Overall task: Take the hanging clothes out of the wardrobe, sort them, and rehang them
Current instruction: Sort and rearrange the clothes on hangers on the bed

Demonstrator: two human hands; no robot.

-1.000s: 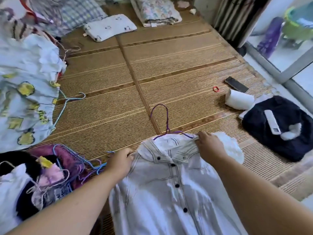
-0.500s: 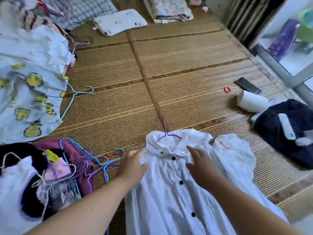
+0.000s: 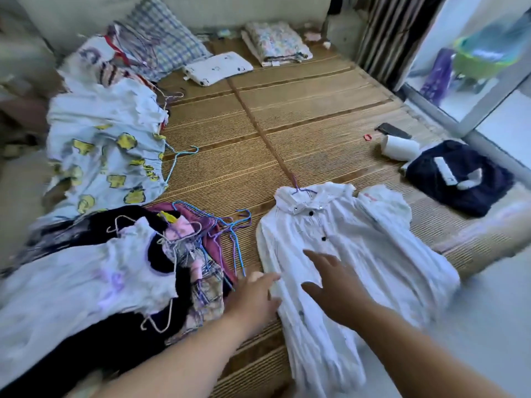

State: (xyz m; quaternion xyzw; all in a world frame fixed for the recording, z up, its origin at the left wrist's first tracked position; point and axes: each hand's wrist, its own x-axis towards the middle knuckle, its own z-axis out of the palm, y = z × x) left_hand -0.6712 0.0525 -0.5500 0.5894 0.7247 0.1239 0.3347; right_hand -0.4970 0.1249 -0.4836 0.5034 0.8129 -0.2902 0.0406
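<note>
A white buttoned shirt [image 3: 370, 237] lies flat on the woven mat [image 3: 301, 119], its collar on a purple wire hanger [image 3: 297, 187]. My right hand [image 3: 330, 280] hovers over the shirt's front with fingers spread. My left hand [image 3: 254, 297] is at the shirt's left edge, fingers loosely bent; whether it touches the cloth is unclear. A heap of clothes on hangers [image 3: 94, 277] lies at the left, with loose blue and purple hangers [image 3: 230, 228] beside it.
A light-blue garment with yellow prints [image 3: 106, 150] lies at the far left. At the back are a checked pillow [image 3: 166, 44], a small white pillow [image 3: 218, 67] and folded cloth [image 3: 275, 44]. At the right lie a phone [image 3: 393, 130], a white roll [image 3: 399, 147] and a dark garment [image 3: 457, 176].
Both hands let go of the shirt's collar and slid down toward its lower front. The shirt now lies flat on the mat. The view pulled back and turned left.
</note>
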